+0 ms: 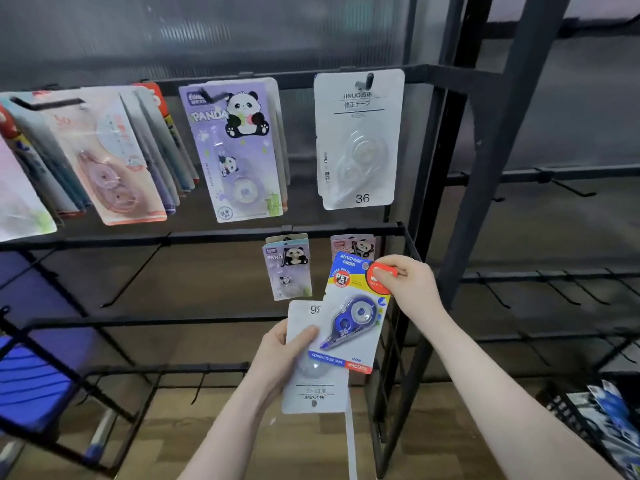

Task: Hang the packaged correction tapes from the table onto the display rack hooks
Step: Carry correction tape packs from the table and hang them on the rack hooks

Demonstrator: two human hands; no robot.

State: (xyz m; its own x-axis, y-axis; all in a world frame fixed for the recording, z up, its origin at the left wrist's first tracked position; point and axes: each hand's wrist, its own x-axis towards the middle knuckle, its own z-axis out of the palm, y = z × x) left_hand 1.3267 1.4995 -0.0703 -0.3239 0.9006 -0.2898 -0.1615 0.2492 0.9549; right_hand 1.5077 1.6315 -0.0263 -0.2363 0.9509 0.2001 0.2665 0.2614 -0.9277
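The right hand pinches the red top corner of a blue-and-yellow carded correction tape, its grip closed on it, before the black wire display rack. The left hand grips an upside-down white carded pack, apparently another tape.

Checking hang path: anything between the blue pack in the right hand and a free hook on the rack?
Nothing visible blocks it. The right hand pinches the blue pack by its top corner, in front of the rack. Bare hooks on the middle rail, left of the small panda packs, stand open.
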